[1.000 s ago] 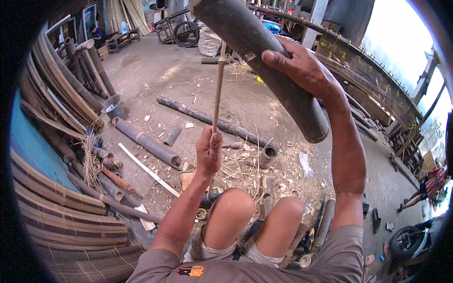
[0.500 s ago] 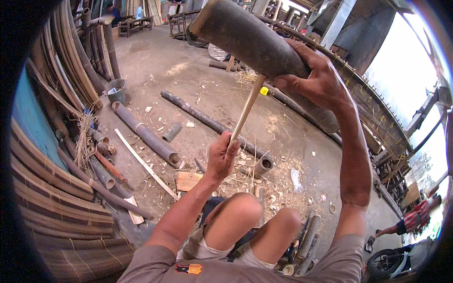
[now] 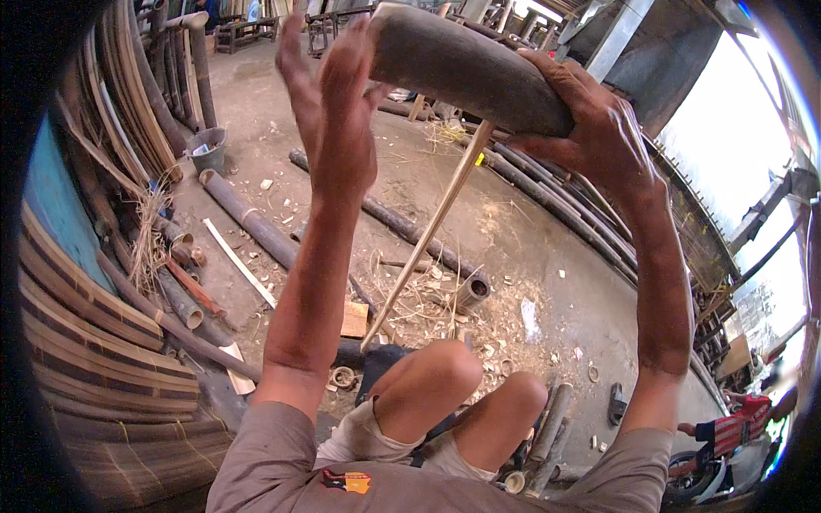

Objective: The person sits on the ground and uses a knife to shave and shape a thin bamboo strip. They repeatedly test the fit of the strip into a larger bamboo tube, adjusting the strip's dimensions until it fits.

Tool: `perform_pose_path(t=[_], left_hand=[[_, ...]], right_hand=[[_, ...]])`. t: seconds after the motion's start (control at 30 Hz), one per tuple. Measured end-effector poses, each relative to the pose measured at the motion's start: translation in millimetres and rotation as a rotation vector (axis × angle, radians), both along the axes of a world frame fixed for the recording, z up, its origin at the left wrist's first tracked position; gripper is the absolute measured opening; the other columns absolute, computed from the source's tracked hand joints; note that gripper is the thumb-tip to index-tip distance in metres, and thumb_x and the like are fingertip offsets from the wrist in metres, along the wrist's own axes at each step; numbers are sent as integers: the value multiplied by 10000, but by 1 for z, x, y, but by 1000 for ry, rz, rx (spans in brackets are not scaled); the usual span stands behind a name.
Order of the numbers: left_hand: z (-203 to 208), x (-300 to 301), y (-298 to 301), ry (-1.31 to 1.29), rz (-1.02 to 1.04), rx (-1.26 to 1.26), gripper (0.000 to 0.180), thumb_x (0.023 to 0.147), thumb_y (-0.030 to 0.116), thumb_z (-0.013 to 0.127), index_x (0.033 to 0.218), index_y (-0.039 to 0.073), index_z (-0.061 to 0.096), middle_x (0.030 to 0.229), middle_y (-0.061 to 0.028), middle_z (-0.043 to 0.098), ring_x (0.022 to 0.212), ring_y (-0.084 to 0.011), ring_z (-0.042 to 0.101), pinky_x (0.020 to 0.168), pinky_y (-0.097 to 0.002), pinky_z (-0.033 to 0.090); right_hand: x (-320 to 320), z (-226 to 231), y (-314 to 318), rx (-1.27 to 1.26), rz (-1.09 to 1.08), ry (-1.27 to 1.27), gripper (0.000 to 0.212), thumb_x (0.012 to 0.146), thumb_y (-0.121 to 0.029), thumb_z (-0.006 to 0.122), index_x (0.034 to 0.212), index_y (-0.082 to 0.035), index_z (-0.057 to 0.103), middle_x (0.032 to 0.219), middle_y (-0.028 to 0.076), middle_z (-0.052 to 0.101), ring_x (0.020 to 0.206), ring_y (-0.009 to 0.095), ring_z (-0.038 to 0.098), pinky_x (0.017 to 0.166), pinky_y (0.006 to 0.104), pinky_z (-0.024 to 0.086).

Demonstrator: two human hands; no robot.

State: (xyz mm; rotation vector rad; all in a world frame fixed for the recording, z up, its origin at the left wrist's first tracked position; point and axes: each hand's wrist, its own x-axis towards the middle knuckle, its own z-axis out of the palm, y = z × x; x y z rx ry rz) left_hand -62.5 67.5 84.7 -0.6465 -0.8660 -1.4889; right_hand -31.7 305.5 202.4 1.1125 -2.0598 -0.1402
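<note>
Up in front of me is a thick, dark bamboo section (image 3: 466, 73), lying nearly level. My right hand (image 3: 599, 137) grips its right end, thumb below and fingers over the top. A slim, pale bamboo stick (image 3: 434, 224) meets the section's underside and slants down to a spot beside my knees. My left hand (image 3: 338, 128) is raised at the section's left end, fingers spread and slightly blurred. Whether it touches the bamboo I cannot tell. It holds nothing that I can see.
Bamboo poles (image 3: 248, 218) and wood chips (image 3: 505, 338) lie on the floor. A grey bucket (image 3: 208, 152) stands at the left, near stacked slatted panels (image 3: 111, 363). More poles (image 3: 556, 209) run along the right. A person in red stripes (image 3: 740, 423) is at the far right.
My left hand has let go of the stick and risen to the section's left end. The section has tilted closer to level, and the stick's lower end now shows.
</note>
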Motion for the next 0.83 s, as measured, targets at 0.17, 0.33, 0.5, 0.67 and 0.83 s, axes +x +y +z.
perform_pose_path(t=[0.17, 0.33, 0.5, 0.67, 0.83], left_hand=[[24, -6, -11, -52, 22, -113, 274, 919, 232, 711, 1133, 65, 672, 1072, -120, 659, 990, -210, 627, 892, -340, 496], [25, 6, 12, -69, -242, 121, 205, 864, 166, 776, 993, 21, 710, 899, -16, 665, 805, -74, 604, 763, -225, 491], [33, 14, 16, -92, -179, 110, 201, 869, 164, 763, 995, 11, 729, 875, -28, 686, 772, -89, 632, 724, -227, 510], [23, 17, 1, -116, -241, 78, 217, 875, 160, 752, 1020, 2, 723, 899, -31, 686, 807, -89, 632, 759, -232, 509], [19, 14, 20, -118, -216, 171, 201, 873, 147, 749, 1014, 6, 721, 894, -24, 678, 800, -80, 615, 740, -230, 500]], right_hand=[[3, 6, -8, 28, 9, -72, 763, 753, -408, 831, 1398, -142, 522, 1171, 158, 663, 1009, 334, 674, 889, 447, 541], [3, 90, -15, -531, 159, -338, 227, 961, -175, 559, 1123, -25, 611, 734, 62, 534, 591, 125, 535, 559, 279, 515], [-26, 92, -62, -480, 305, -429, 93, 951, -113, 528, 934, -40, 585, 672, 40, 503, 555, 120, 522, 499, 278, 472], [-49, 45, -92, -908, 260, -1178, 116, 922, -80, 534, 813, -64, 570, 637, 38, 500, 562, 112, 533, 490, 270, 454], [-52, 130, -53, 284, -252, 470, 127, 952, -7, 479, 934, 19, 602, 706, 56, 600, 539, 115, 509, 494, 229, 467]])
